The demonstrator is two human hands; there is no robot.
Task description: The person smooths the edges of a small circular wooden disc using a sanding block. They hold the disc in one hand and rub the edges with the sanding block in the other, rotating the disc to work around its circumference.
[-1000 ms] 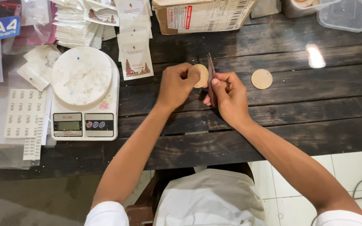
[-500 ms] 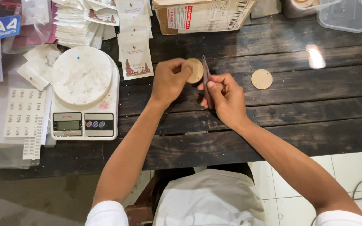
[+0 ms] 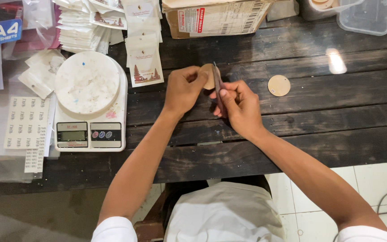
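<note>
My left hand (image 3: 183, 91) pinches a round wooden disc (image 3: 208, 74) on edge above the dark plank table (image 3: 319, 112). My right hand (image 3: 239, 105) grips a thin flat strip, like a file or sanding stick (image 3: 217, 85), held upright against the disc's right edge. The two hands meet near the table's middle. A second wooden disc (image 3: 279, 85) lies flat on the table to the right of my right hand.
A white digital scale (image 3: 88, 103) stands at the left, beside sticker sheets (image 3: 25, 123). Small printed packets (image 3: 144, 58) and a cardboard box (image 3: 216, 17) sit at the back. A clear plastic tub (image 3: 366, 15) is at the back right.
Both hands have shifted slightly left and away from me with the disc and strip. The disc has turned more edge-on, so less of its face shows.
</note>
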